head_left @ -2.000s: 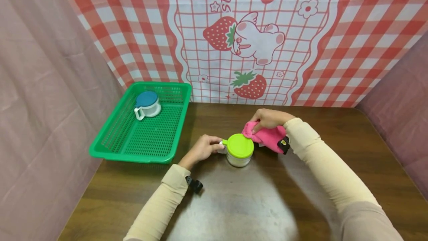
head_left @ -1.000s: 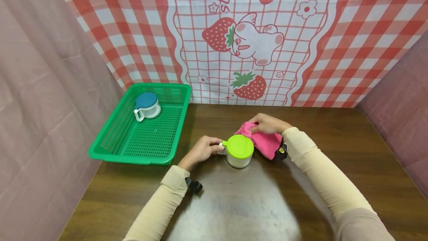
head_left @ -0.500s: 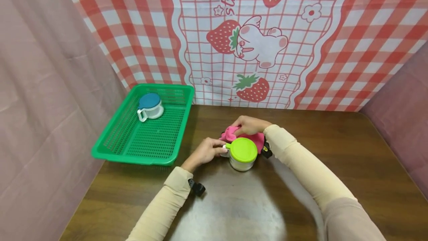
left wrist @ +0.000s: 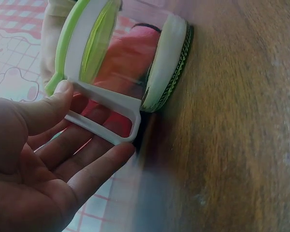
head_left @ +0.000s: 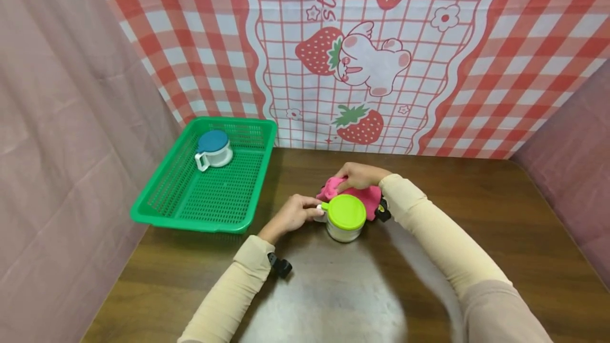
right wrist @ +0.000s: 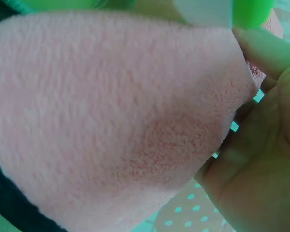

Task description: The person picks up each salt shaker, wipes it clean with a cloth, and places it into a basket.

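A lidded clear jar (head_left: 345, 233) with a lime-green lid and a white handle (left wrist: 111, 98) stands upright on the table. My left hand (head_left: 292, 217) holds that handle from the left, thumb at its top end and fingers along its outer bar. My right hand (head_left: 358, 175) grips a pink cloth (head_left: 369, 201) behind the jar. In the left wrist view, pink shows through the clear body. The fuzzy cloth fills most of the right wrist view, up close to the green lid, and hides part of the right fingers.
A green plastic basket (head_left: 190, 225) stands at the left on the wooden table (head_left: 457, 216). Inside it, at the back, sits a similar jar (head_left: 213, 143) with a blue lid and white handle. A red-checked strawberry curtain (head_left: 348, 115) hangs behind the table; pink drapes flank it.
My right hand has moved left with the pink cloth, from the jar's right side to behind it. The left hand keeps its hold on the handle. The head view has shifted slightly.
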Demonstrator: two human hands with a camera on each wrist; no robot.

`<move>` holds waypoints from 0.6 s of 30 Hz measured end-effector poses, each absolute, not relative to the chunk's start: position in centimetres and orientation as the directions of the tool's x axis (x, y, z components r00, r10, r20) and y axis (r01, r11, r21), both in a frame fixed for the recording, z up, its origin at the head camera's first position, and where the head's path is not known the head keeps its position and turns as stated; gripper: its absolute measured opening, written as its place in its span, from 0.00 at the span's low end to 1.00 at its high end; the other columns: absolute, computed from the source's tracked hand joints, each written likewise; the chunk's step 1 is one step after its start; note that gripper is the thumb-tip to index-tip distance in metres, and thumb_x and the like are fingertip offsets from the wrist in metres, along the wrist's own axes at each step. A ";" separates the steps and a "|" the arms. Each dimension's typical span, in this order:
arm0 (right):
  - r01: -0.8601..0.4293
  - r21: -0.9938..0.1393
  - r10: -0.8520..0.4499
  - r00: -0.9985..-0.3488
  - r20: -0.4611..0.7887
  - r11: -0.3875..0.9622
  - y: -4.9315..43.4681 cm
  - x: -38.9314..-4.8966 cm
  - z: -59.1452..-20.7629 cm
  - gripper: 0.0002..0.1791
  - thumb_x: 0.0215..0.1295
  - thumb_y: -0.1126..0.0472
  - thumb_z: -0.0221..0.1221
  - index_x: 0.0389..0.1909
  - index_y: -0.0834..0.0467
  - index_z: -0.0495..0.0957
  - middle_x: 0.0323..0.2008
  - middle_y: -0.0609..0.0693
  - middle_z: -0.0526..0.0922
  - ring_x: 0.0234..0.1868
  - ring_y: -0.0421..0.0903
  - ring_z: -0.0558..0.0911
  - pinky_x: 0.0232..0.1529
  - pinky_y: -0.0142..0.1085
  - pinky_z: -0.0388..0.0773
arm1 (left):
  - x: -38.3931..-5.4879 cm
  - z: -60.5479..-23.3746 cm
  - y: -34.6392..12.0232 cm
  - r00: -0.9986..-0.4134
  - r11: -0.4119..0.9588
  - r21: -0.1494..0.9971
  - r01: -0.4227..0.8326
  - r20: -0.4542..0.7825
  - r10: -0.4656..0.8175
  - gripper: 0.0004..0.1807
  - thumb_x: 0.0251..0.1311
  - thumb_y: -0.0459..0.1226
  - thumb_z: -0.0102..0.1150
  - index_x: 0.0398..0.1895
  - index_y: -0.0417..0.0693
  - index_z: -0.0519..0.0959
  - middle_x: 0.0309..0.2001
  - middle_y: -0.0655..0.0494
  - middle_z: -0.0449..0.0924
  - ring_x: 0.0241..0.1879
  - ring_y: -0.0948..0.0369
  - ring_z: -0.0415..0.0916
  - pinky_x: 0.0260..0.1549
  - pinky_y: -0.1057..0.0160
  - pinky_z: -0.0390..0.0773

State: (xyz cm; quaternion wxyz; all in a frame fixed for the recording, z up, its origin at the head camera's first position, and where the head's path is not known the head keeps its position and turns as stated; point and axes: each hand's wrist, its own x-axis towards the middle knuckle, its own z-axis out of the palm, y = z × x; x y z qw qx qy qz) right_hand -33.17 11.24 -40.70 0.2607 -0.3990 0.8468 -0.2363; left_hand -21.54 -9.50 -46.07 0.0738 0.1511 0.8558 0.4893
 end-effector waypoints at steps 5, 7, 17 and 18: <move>-0.533 -0.576 -0.754 -0.608 -0.249 0.620 12.5 -32.8 -40.4 0.09 0.61 0.59 0.65 0.41 0.57 0.86 0.29 0.44 0.81 0.31 0.39 0.71 0.35 0.30 0.69 | -21.6 -46.0 -9.4 -0.946 0.482 0.859 0.172 0.007 0.325 0.14 0.59 0.35 0.65 0.46 0.38 0.84 0.38 0.42 0.86 0.26 0.60 0.78 0.26 0.72 0.74; -0.526 -0.569 -0.740 -0.628 -0.241 0.632 12.9 -32.5 -40.3 0.10 0.61 0.58 0.65 0.41 0.57 0.86 0.30 0.45 0.81 0.32 0.39 0.71 0.35 0.31 0.69 | -21.6 -46.1 -9.4 -0.946 0.477 0.863 0.167 0.003 0.325 0.13 0.60 0.35 0.64 0.46 0.38 0.84 0.39 0.42 0.86 0.26 0.61 0.78 0.26 0.72 0.75; -0.464 -0.549 -0.659 -0.717 -0.228 0.695 15.2 -31.2 -41.0 0.12 0.63 0.59 0.63 0.45 0.59 0.85 0.34 0.49 0.83 0.30 0.40 0.70 0.33 0.32 0.68 | -21.1 -46.0 -9.1 -0.951 0.459 0.874 0.160 0.012 0.310 0.13 0.60 0.34 0.64 0.46 0.36 0.84 0.38 0.41 0.86 0.29 0.52 0.82 0.26 0.72 0.76; -0.461 -0.548 -0.653 -0.724 -0.223 0.698 15.4 -31.0 -41.0 0.13 0.63 0.59 0.63 0.46 0.59 0.85 0.36 0.50 0.84 0.31 0.40 0.71 0.34 0.32 0.69 | -21.1 -46.0 -9.1 -0.951 0.454 0.876 0.160 0.014 0.309 0.13 0.60 0.33 0.64 0.46 0.35 0.84 0.37 0.41 0.86 0.29 0.51 0.82 0.26 0.72 0.76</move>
